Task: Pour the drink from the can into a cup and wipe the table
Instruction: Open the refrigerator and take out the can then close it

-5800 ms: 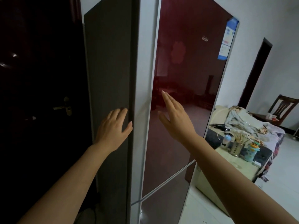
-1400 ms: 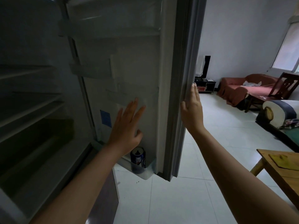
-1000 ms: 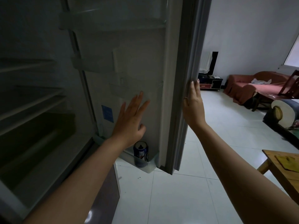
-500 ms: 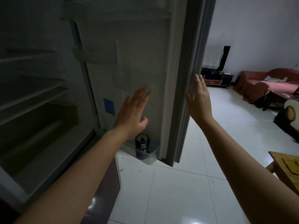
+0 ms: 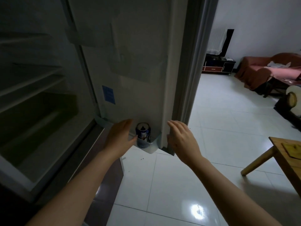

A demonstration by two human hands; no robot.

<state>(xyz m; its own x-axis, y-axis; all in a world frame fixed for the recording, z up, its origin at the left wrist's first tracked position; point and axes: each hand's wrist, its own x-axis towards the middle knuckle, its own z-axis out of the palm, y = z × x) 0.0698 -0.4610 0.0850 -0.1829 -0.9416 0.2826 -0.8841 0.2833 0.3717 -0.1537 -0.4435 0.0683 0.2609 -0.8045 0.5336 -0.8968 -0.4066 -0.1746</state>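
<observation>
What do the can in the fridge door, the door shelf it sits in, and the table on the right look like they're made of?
The can looks like printed metal, with a silvery top rim and blue label. The door shelf appears to be translucent plastic, since the can's base shows through it. The table looks like varnished wood, with yellowish visible grain.

Blue-and-white can (image 5: 143,135), blue sticker (image 5: 108,94) on grey fridge door (image 5: 138,62), glossy white floor tiles (image 5: 211,128), red sofa (image 5: 268,69), yellow-brown wooden tabletop (image 5: 291,154).
</observation>
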